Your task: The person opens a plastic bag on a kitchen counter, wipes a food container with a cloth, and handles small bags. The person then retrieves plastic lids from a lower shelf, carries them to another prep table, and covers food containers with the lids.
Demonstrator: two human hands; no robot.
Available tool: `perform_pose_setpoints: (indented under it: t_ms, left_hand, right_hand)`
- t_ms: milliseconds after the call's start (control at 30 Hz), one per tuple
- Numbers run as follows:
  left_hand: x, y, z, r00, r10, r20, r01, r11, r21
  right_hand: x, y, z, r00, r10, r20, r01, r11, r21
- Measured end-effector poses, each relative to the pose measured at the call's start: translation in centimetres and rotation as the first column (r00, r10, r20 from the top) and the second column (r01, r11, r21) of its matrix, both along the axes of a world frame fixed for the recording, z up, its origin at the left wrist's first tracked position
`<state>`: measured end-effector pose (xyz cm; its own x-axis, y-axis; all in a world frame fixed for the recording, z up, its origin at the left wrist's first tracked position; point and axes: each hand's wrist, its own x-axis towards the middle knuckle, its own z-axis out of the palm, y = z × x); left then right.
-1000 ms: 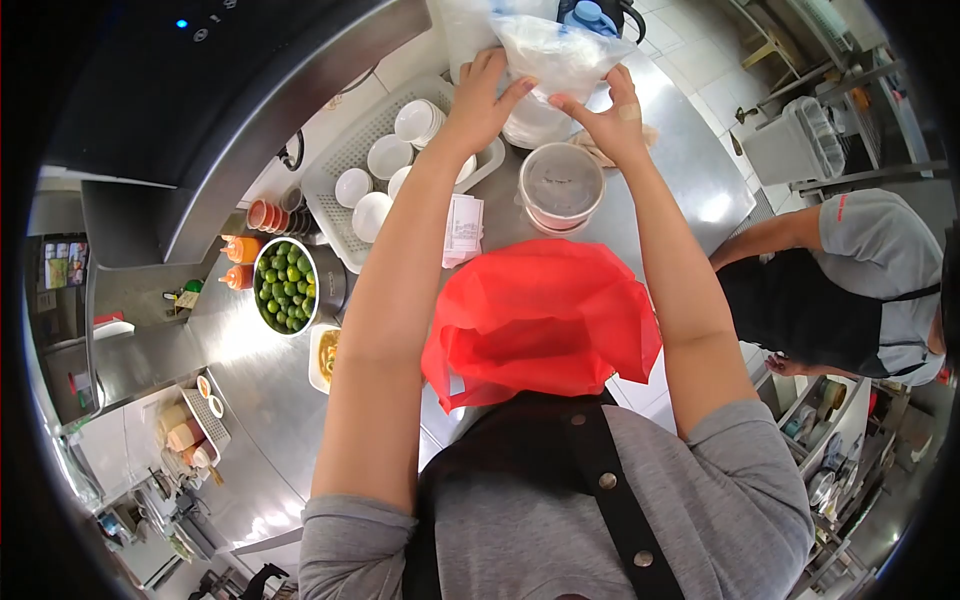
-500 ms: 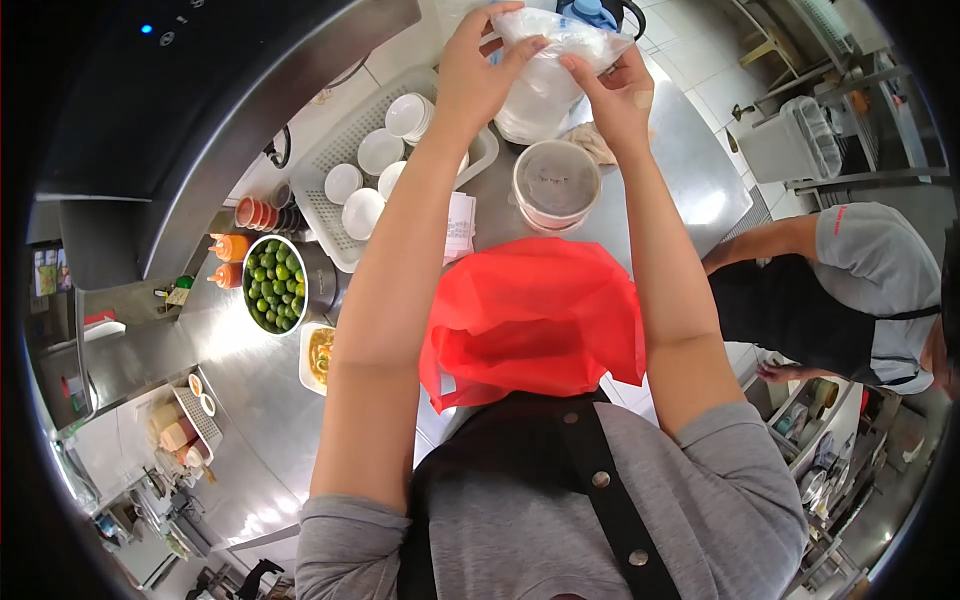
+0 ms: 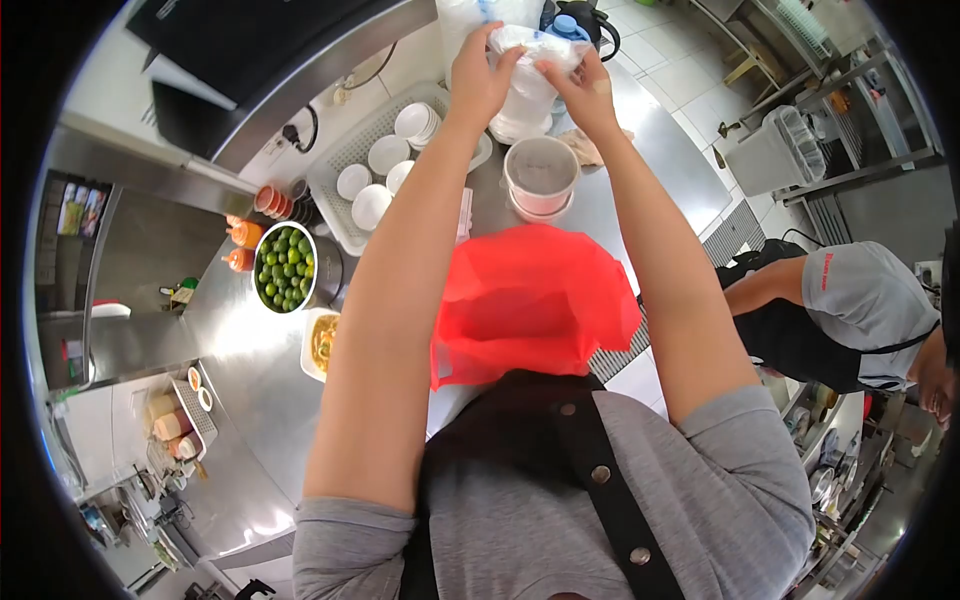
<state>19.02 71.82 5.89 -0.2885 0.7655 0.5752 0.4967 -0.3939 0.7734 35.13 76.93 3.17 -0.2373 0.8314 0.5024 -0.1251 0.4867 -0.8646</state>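
Both arms stretch out to the far end of the counter. My left hand (image 3: 483, 78) grips the left side of a clear plastic bag (image 3: 538, 46), thumb laid along it. My right hand (image 3: 583, 92) pinches the bag's right side. The bag is crumpled and sits on or just above a stack of whitish plastic containers (image 3: 524, 108); whether they are inside it I cannot tell. A round lidded tub (image 3: 541, 172) stands nearer, below my hands. Close to my body is an open red bag (image 3: 535, 300); what it holds is hidden.
At left are a perforated basket (image 3: 330, 185) of white bowls, a pot of green limes (image 3: 285, 268), orange squeeze bottles (image 3: 243, 235) and a food tray (image 3: 320, 345). A blue-capped jug (image 3: 568, 28) stands beyond my hands. A co-worker (image 3: 860, 300) stands at right.
The camera view has shifted, so the counter and both arms sit differently in it. My hands keep hold of the plastic bag. The co-worker's hand has moved right.
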Motion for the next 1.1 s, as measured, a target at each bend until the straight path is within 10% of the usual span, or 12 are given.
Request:
perform_pose_setpoints:
  t_ms: [167,300,600,700,767,800,833,900,933,967,1033,1100]
  left_hand:
    - [1.0,-4.6,2.2,0.952,0.255,-0.171,-0.236,0.964,0.125]
    - [1.8,-21.1,5.5,0.992,-0.064,-0.112,0.055,0.995,-0.086]
    - [2.4,-49.0,-5.1,0.87,0.425,0.249,-0.207,0.774,-0.598]
    - [4.3,-47.6,-4.6,0.904,0.356,0.239,-0.164,0.802,-0.574]
    - [5.7,-44.1,-3.1,0.96,0.198,0.196,-0.059,0.831,-0.554]
    - [6.1,-42.4,-2.5,0.996,0.044,0.079,0.0,0.872,-0.489]
    - [6.5,-41.0,-1.8,0.993,-0.108,-0.057,0.073,0.901,-0.427]
    - [7.2,-39.3,0.2,0.924,-0.293,-0.245,0.175,0.895,-0.41]
    - [7.4,-38.6,1.0,0.861,-0.38,-0.338,0.231,0.884,-0.407]
    - [7.7,-38.5,1.4,0.86,-0.398,-0.319,0.19,0.831,-0.523]
    - [7.8,-40.5,0.8,0.861,-0.426,-0.278,0.1,0.677,-0.729]
    - [6.9,-43.3,-3.0,0.782,-0.531,-0.326,0.013,0.537,-0.843]
  right_hand:
    - [2.5,-2.7,1.6,0.918,-0.245,0.312,0.207,0.967,0.149]
    - [10.7,-11.1,2.4,0.95,-0.17,0.264,0.185,0.982,-0.033]
    - [28.0,-35.8,-15.9,0.612,-0.62,0.492,0.714,0.7,-0.005]
    - [27.9,-42.4,-22.2,0.591,-0.411,0.694,0.545,0.838,0.031]
    - [33.0,-47.8,-33.3,0.376,0.185,0.908,0.265,0.917,-0.297]
    - [34.4,-48.5,-36.1,0.135,0.721,0.68,0.342,0.61,-0.715]
    - [37.6,-51.5,-46.7,-0.101,0.842,0.53,0.171,0.539,-0.825]
    - [37.1,-50.7,-41.0,0.201,0.959,0.201,0.587,0.046,-0.808]
    - [37.4,-50.8,-39.7,0.404,0.897,0.18,0.672,-0.157,-0.724]
    - [34.7,-49.5,-31.8,0.55,0.711,0.438,0.671,-0.064,-0.739]
    - [37.1,-50.6,-40.4,0.684,0.14,0.716,0.622,0.402,-0.672]
    - [35.4,-49.4,-37.7,0.541,-0.158,0.826,0.766,0.498,-0.407]
